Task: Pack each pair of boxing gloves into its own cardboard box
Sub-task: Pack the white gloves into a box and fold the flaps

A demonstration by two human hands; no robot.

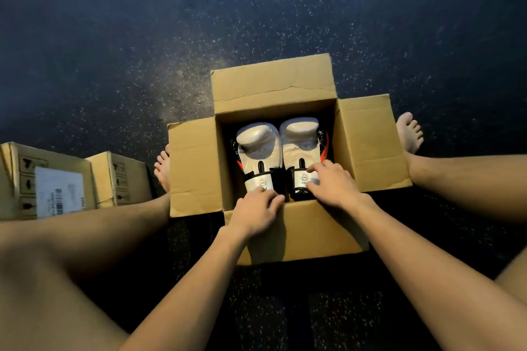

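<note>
sitting on the dark speckled floor [114,37] w/ the open cardboard box [313,231] between my legs, all four flaps folded out. both gloves are inside already: left glove [258,148] and right glove [299,139] lie side by side, touching, palm side up, padded ends toward the far wall, cuffs at the near wall.

my right hand [332,182] is on the right glove's cuff, thumb and fingers curled round the white strap band, pinching it. my left hand [256,209] sits over the near rim w/ fingers bent onto the left glove's cuff. the fingertips are hidden, so i can't tell if it's gripping or just resting there.

handling, as i judge it: gloves are light for their bulk, the padding is soft and springs back, and the skin looks smooth, prob a bit slippery. the cuff is the stiffest part and the best place to hold. squeezing the fist end would just deform it. they look a snug fit across the box, so pressing down at the cuffs should seat them flat enough for the flaps to close.

two closed boxes [45,179] stand by my left leg.
</note>
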